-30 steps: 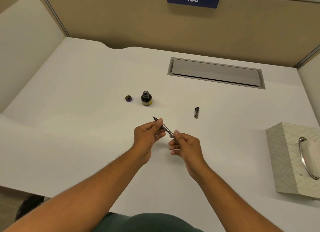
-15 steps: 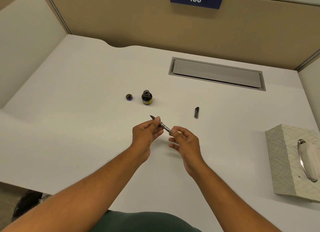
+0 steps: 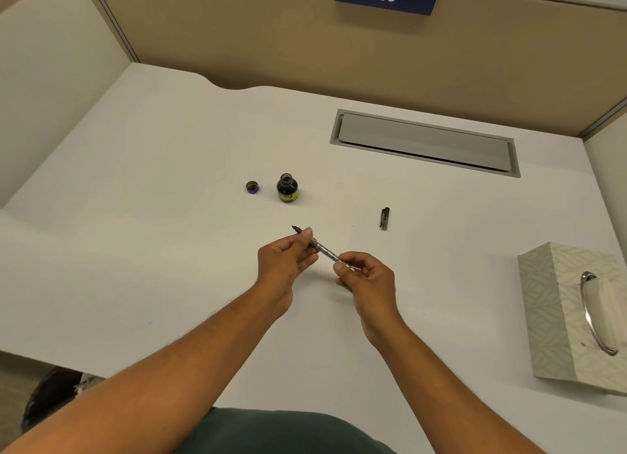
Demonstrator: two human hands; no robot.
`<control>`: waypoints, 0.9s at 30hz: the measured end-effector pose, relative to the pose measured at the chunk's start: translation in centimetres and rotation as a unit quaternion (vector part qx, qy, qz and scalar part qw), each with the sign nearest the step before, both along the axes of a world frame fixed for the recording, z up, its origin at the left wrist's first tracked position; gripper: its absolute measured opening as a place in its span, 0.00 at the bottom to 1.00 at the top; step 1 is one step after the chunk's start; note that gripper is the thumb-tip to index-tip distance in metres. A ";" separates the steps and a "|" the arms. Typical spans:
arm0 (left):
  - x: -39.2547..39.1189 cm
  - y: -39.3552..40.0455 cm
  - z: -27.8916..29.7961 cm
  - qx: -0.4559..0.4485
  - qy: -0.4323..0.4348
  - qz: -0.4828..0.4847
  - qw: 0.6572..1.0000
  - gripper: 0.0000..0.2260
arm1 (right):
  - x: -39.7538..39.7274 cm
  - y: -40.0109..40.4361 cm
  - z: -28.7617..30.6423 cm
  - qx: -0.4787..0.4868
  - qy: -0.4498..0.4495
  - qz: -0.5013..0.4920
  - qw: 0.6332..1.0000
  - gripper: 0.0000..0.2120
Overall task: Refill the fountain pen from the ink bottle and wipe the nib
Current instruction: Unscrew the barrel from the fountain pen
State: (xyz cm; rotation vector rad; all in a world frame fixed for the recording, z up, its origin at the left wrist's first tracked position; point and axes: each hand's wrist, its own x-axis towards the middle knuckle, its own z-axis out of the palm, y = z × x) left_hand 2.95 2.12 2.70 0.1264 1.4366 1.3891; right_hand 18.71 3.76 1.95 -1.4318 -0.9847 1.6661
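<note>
Both hands hold a thin fountain pen (image 3: 325, 251) above the white desk (image 3: 169, 250), its dark nib pointing up-left. My left hand (image 3: 286, 260) pinches the section just behind the nib. My right hand (image 3: 364, 277) grips the rear end of the pen with its fingertips. The open ink bottle (image 3: 287, 188), dark with a yellow label, stands upright beyond the hands. Its cap (image 3: 252, 187) lies to its left, open side up. The pen cap (image 3: 384, 218) lies on the desk to the right of the bottle.
A patterned tissue box (image 3: 549, 311) with a metal-rimmed opening sits at the desk's right edge. A grey cable-tray lid (image 3: 424, 141) is set into the desk at the back. Beige partition walls enclose the desk on three sides.
My hands and the pen stayed in nearly the same spot. The right hand's fingers shifted slightly on the pen's rear end. The camera view tilted a little.
</note>
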 end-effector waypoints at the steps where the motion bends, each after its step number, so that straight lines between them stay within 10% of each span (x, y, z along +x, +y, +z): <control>1: -0.1 0.0 0.0 0.000 -0.001 0.002 1.000 0.10 | 0.0 0.0 -0.1 -0.002 0.007 0.000 1.000 0.09; 18: -1.0 0.7 0.5 -0.007 -0.006 0.060 0.998 0.08 | 2.9 0.9 -2.4 0.058 -0.130 0.007 0.990 0.04; 27: -1.0 0.8 0.7 -0.017 -0.021 0.068 0.997 0.09 | 2.8 2.2 -6.0 0.218 -0.389 0.092 0.890 0.04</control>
